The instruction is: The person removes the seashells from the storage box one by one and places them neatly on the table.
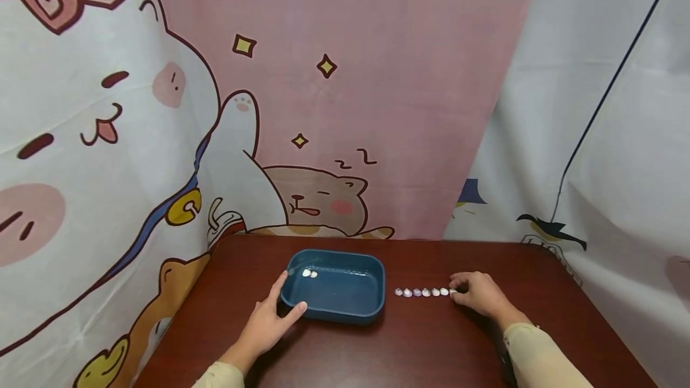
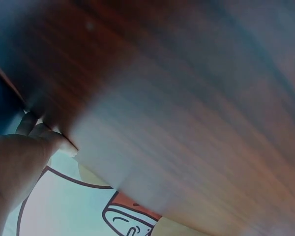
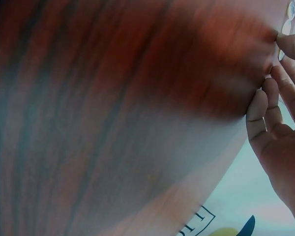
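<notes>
A blue rectangular dish (image 1: pixel 334 311) stands on the table, with two small white shells (image 1: pixel 309 273) in its back left part. My left hand (image 1: pixel 265 323) rests at the dish's left end, fingers along the outer side and thumb on the front rim. To the right of the dish, several small white and purplish shells (image 1: pixel 417 293) lie in a straight row. At the right end of that row, my right hand (image 1: pixel 481 295) pinches one more shell (image 1: pixel 453 292) between thumb and fingertips, close over the tabletop. The right wrist view shows the fingers (image 3: pixel 257 105) by the row, which is mostly cut off.
The dark red-brown wooden table (image 1: pixel 431 352) ends at the back against a printed cloth (image 1: pixel 420 106) with cartoon animals. More white cloth (image 1: pixel 620 166) hangs along the right side.
</notes>
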`<state>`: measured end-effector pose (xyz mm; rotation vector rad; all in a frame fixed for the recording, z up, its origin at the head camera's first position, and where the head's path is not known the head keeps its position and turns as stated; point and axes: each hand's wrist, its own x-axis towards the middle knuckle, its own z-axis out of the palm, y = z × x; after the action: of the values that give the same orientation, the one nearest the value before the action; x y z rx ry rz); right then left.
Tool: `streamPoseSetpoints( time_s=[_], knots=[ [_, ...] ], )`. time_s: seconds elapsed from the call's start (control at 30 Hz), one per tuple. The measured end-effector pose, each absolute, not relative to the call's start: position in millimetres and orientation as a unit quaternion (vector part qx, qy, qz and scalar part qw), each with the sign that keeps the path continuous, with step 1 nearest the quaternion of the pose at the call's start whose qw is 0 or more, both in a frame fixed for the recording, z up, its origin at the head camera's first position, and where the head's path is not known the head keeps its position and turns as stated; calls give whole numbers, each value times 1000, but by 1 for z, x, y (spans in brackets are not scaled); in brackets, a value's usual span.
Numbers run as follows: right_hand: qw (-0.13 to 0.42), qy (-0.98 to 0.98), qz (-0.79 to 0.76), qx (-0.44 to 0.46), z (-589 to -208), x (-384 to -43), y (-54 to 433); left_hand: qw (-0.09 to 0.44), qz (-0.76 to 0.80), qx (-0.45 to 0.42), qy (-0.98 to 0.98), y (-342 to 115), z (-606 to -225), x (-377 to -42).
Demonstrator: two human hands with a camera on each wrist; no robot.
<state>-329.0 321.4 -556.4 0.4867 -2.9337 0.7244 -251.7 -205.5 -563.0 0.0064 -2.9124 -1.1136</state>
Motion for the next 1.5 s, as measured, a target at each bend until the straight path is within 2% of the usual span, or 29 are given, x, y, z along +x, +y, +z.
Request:
streamPoseSetpoints(
  time_s=[0.53, 1.5],
  knots=[
    [4, -957, 253, 144, -554, -329, 323, 12, -356, 1, -934, -206, -563, -253],
    [-1, -955, 262, 137, -554, -328, 322, 5, -351, 5, -936, -205, -564, -254]
  ],
)
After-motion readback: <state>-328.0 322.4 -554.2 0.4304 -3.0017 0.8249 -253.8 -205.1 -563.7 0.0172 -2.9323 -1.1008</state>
